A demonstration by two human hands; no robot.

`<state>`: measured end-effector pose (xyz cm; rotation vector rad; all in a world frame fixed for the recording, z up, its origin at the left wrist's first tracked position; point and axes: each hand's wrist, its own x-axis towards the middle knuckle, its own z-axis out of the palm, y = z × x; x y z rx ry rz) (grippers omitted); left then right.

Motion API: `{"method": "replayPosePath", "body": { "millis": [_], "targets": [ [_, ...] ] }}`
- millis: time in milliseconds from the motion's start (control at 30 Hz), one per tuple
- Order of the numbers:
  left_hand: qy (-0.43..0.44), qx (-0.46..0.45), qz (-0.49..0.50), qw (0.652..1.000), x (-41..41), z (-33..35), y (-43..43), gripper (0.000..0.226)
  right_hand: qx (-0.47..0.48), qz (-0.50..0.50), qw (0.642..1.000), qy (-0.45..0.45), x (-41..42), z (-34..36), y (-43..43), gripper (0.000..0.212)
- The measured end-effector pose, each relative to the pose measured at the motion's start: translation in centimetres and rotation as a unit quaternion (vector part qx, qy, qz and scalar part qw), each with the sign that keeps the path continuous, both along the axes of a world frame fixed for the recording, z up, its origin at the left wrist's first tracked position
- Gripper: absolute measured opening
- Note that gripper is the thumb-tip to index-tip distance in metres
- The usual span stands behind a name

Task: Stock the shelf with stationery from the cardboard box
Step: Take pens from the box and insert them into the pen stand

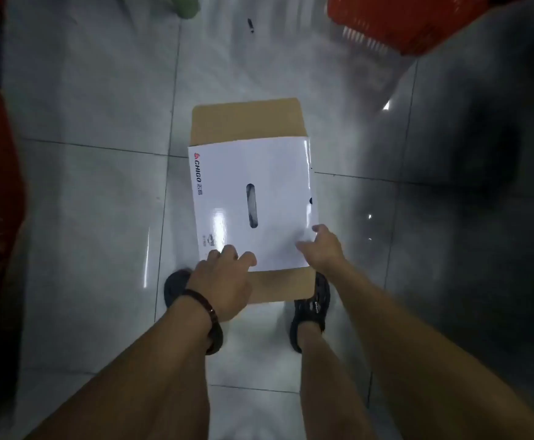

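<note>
cardboard box (275, 185), glossy white and brown

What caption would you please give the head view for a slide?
Left hand and right hand touch the near end of the box on the floor.

The white-topped brown cardboard box (275, 185) bears a red-and-dark logo (198, 168) on its left and a dark oval slot (251, 206) at centre. Pale grey glossy floor tiles (100, 201) show thin dark grout lines. An orange-red slatted plastic basket (396, 20) sits upper right; black strapped sandals (313, 309) and a dark brown bracelet (203, 304) lower centre.
</note>
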<state>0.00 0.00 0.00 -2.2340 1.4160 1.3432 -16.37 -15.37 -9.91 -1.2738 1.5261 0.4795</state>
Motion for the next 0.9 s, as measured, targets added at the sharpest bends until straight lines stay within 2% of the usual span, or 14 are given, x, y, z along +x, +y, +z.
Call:
{"method": "replayPosePath", "body": {
  "millis": [67, 133, 300, 400, 467, 567, 633, 700, 767, 833, 900],
  "targets": [
    [0.002, -0.006, -0.002, 1.000, 0.1, -2.6, 0.2, 0.044, -0.008, -0.026, 1.000, -0.003, 0.8, -2.3, 0.6, 0.066],
    [0.018, -0.001, 0.023, 1.000, 0.0, -4.4, 0.7, 0.054, -0.012, -0.076, 0.997, -0.021, 1.5, -3.8, 1.8, 0.059],
    [0.119, -0.034, 0.155, 0.980, 0.3, -6.1, 1.6, 0.063, -0.072, -0.271, 0.960, -0.024, 0.6, -3.3, 2.8, 0.057],
    [0.093, -0.125, 0.182, 0.971, 0.8, -3.2, 1.3, 0.057, -0.089, -0.317, 0.935, -0.133, -0.1, 0.9, 3.0, 0.029],
    [0.078, -0.205, 0.229, 0.948, 1.4, 0.0, 1.1, 0.052, -0.064, -0.284, 0.931, -0.220, 0.8, 5.3, 4.3, 0.031],
    [0.097, -0.294, 0.290, 0.906, 2.5, 4.2, 1.4, 0.050, 0.024, -0.159, 0.931, -0.327, 4.2, 9.8, 7.8, 0.034],
    [0.076, -0.308, 0.288, 0.904, 3.5, 5.6, 2.1, 0.054, 0.088, -0.101, 0.911, -0.390, 7.4, 10.3, 10.2, 0.033],
    [0.008, -0.291, 0.273, 0.917, 4.9, 5.4, 3.7, 0.059, 0.159, -0.042, 0.880, -0.445, 10.2, 9.4, 12.0, 0.038],
    [-0.048, -0.283, 0.293, 0.912, 7.0, 4.6, 5.3, 0.069, 0.148, 0.106, 0.878, -0.442, 12.3, 7.4, 13.0, 0.042],
    [-0.097, -0.289, 0.366, 0.880, 9.7, 3.6, 6.7, 0.066, 0.072, 0.218, 0.898, -0.376, 13.3, 4.7, 12.8, 0.041],
    [-0.250, -0.254, 0.358, 0.863, 11.9, 2.4, 8.2, 0.055, -0.013, 0.214, 0.945, -0.246, 13.9, 2.0, 10.7, 0.034]
  ]
}}
